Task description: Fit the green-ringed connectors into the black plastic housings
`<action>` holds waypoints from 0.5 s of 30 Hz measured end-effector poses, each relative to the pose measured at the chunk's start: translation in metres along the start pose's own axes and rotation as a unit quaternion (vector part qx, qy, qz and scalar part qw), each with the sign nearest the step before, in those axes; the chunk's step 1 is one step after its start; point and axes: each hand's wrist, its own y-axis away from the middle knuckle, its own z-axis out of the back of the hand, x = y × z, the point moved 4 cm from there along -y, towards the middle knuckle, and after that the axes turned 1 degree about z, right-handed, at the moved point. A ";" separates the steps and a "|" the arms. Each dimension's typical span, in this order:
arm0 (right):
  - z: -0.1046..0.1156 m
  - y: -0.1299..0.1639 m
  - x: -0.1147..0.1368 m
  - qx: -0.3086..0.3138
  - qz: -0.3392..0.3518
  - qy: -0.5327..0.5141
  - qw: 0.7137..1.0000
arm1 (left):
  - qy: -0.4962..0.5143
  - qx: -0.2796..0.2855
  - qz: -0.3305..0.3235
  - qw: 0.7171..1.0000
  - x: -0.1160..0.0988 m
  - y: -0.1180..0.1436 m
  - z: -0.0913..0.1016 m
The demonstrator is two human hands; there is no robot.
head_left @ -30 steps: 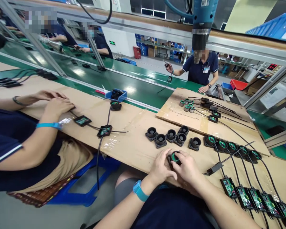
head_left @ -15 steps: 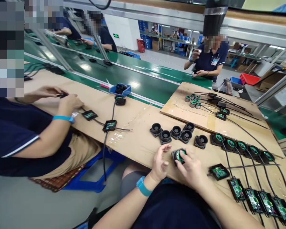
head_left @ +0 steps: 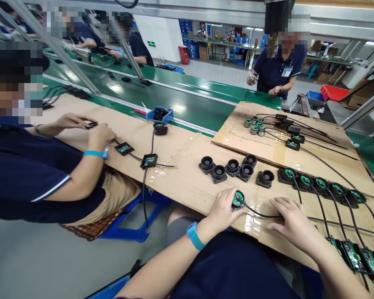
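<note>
Head view: left hand [head_left: 221, 211] clamped on black housing [head_left: 237, 199]; right hand [head_left: 291, 224] spread flat over cable [head_left: 262, 215]. Risk judged: cable tugged, green board unseated from housing.

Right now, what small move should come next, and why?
Probably slide the housing in the left hand rightward to join the row of wired housings; its green board looks seated and its cable runs under the right hand.

A single head-worn camera looks forward and down from close above the cardboard-covered tabletop [head_left: 180, 182], both hands near the lower edge; beyond, the green conveyor [head_left: 187, 104] and factory floor recede into the distance.
</note>
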 end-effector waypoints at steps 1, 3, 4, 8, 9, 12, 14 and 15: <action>-0.003 0.005 -0.013 0.022 -0.012 0.018 1.000 | -0.001 0.005 0.001 1.000 -0.002 -0.002 0.000; -0.009 0.011 -0.027 0.059 -0.023 0.042 0.997 | 0.006 0.000 0.012 1.000 -0.004 -0.003 0.005; -0.009 0.012 -0.028 0.070 -0.021 0.044 0.996 | 0.013 -0.005 0.019 1.000 -0.004 -0.001 0.009; 0.013 0.006 0.006 0.039 0.019 -0.016 0.999 | 0.044 -0.058 0.065 0.995 -0.005 0.011 0.044; 0.021 0.002 0.020 0.012 0.025 -0.040 0.999 | 0.050 -0.082 0.082 0.992 -0.002 0.013 0.058; 0.036 -0.013 0.063 -0.049 0.035 -0.137 0.989 | 0.025 -0.177 0.107 0.978 0.021 0.007 0.111; 0.033 -0.023 0.091 -0.028 0.053 -0.211 0.976 | -0.035 -0.235 0.097 0.967 0.047 -0.007 0.149; 0.027 -0.027 0.103 -0.002 0.068 -0.240 0.968 | -0.068 -0.258 0.098 0.959 0.063 -0.017 0.166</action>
